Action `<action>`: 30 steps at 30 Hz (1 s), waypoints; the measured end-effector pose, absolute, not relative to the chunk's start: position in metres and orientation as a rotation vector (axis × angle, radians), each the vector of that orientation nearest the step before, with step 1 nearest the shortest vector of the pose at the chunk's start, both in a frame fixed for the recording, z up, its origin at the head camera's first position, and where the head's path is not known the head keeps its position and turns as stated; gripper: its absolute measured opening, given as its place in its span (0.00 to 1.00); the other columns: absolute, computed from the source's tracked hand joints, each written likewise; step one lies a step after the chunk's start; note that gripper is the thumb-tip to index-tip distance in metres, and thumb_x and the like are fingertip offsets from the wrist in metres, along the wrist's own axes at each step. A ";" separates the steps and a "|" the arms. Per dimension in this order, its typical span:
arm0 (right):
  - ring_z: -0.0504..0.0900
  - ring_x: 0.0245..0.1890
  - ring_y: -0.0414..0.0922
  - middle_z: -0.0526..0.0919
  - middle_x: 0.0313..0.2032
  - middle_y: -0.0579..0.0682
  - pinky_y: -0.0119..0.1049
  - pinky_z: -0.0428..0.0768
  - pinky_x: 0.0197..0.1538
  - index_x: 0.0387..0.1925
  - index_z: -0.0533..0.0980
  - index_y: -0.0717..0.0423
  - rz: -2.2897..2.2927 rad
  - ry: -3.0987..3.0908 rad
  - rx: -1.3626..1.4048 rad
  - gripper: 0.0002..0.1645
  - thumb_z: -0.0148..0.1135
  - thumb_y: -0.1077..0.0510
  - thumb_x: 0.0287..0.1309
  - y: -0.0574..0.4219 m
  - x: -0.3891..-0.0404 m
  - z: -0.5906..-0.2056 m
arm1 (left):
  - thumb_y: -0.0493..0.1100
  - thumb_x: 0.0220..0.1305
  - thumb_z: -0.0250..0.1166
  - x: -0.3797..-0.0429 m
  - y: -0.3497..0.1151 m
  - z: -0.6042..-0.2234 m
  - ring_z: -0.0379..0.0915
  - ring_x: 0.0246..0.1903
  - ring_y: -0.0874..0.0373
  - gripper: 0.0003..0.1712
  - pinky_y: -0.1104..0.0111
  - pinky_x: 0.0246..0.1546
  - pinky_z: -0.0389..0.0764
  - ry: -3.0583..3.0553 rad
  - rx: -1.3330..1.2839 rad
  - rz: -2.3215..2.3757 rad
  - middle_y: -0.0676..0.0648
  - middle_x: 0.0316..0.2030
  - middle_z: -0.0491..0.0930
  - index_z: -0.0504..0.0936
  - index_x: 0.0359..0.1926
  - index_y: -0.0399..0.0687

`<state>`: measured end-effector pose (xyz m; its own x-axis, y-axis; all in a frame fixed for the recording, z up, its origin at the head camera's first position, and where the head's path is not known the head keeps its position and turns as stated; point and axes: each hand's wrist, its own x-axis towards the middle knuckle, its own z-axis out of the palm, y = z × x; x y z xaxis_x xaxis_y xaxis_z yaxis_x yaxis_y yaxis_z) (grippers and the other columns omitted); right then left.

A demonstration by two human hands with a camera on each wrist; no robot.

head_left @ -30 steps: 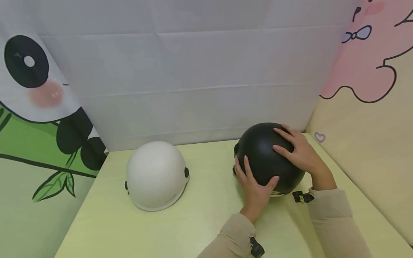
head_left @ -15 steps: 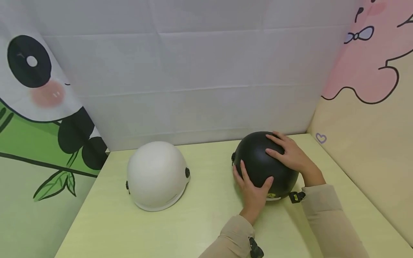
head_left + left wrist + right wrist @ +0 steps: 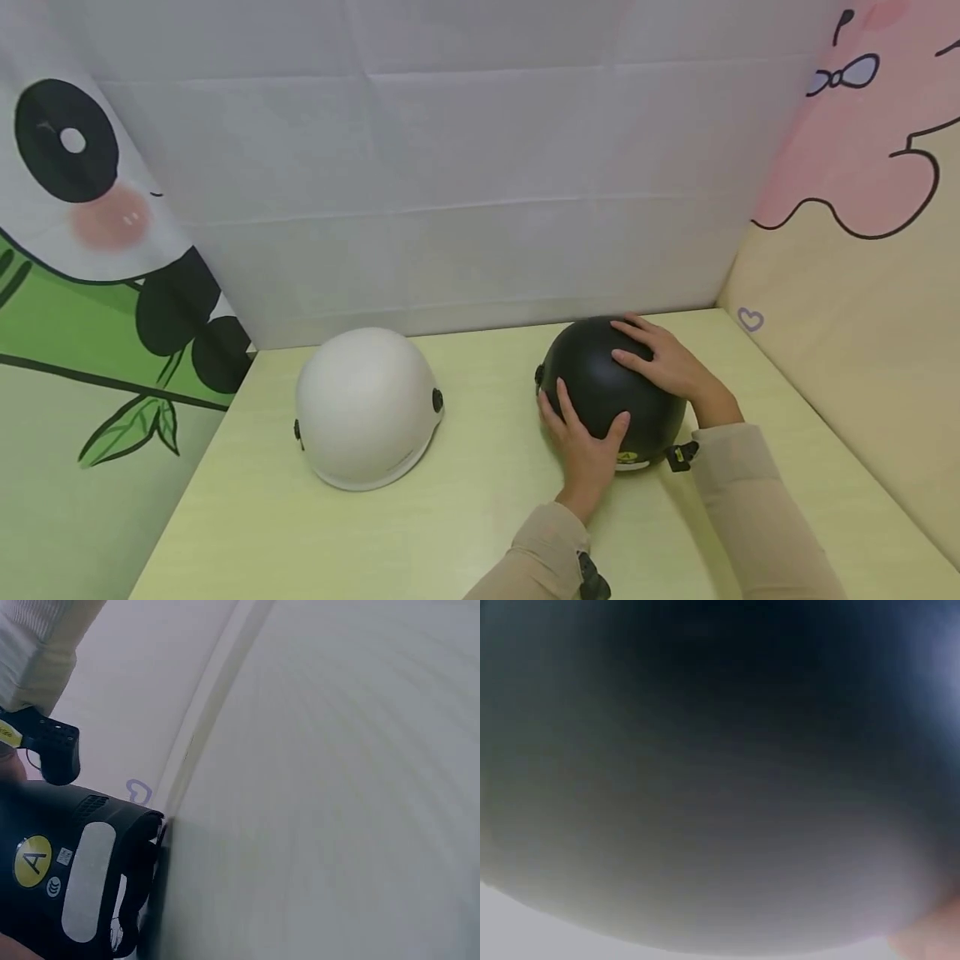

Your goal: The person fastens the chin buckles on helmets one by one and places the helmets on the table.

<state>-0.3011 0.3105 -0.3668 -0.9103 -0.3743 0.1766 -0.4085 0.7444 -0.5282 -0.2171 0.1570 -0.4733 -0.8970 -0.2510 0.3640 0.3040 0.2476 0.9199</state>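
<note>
Apparently placing: steadying black helmet at right of table (seating uncertain), with splayed left hand on near side and splayed right hand on far-right, without gripping. Next, probably: confirm contact, withdraw.

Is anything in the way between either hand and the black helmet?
Nothing visible: the left hand and right hand both lie directly on the black helmet. The white helmet sits apart, to the left.

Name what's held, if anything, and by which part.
A round black hard-shell helmet, between the left hand, on its near left side, and the right hand, on its upper right.
</note>
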 end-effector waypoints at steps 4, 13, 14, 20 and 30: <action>0.50 0.70 0.66 0.52 0.72 0.64 0.68 0.51 0.63 0.73 0.60 0.55 0.931 -2.919 0.616 0.38 0.52 0.41 0.70 0.314 -0.310 -0.371 | 0.68 0.56 0.66 -0.220 0.156 -0.467 0.30 0.71 0.36 0.59 0.34 0.59 0.50 -2.175 -0.019 -1.730 0.34 0.73 0.34 0.43 0.78 0.58; 0.50 0.70 0.66 0.54 0.72 0.63 0.68 0.51 0.62 0.72 0.62 0.54 0.984 -2.973 0.588 0.37 0.50 0.40 0.71 0.317 -0.320 -0.375 | 0.72 0.57 0.62 -0.223 0.158 -0.459 0.25 0.71 0.34 0.59 0.30 0.58 0.45 -2.292 0.078 -1.795 0.36 0.74 0.31 0.39 0.78 0.63; 0.50 0.70 0.66 0.54 0.72 0.63 0.68 0.51 0.62 0.72 0.62 0.54 0.984 -2.971 0.593 0.37 0.50 0.40 0.71 0.318 -0.321 -0.376 | 0.72 0.57 0.62 -0.223 0.158 -0.458 0.24 0.71 0.34 0.59 0.30 0.58 0.44 -2.297 0.076 -1.797 0.36 0.74 0.31 0.39 0.78 0.62; 0.50 0.69 0.67 0.55 0.72 0.62 0.69 0.50 0.62 0.72 0.61 0.55 0.992 -2.971 0.602 0.37 0.49 0.40 0.71 0.322 -0.325 -0.374 | 0.73 0.58 0.61 -0.223 0.159 -0.453 0.25 0.70 0.31 0.60 0.30 0.58 0.45 -2.365 0.058 -1.788 0.36 0.74 0.30 0.37 0.78 0.60; 0.51 0.69 0.68 0.54 0.72 0.64 0.70 0.51 0.61 0.72 0.61 0.55 0.980 -2.982 0.619 0.37 0.49 0.40 0.71 0.320 -0.326 -0.374 | 0.73 0.57 0.60 -0.226 0.157 -0.453 0.27 0.71 0.34 0.60 0.31 0.58 0.49 -2.409 0.084 -1.754 0.36 0.74 0.31 0.37 0.78 0.59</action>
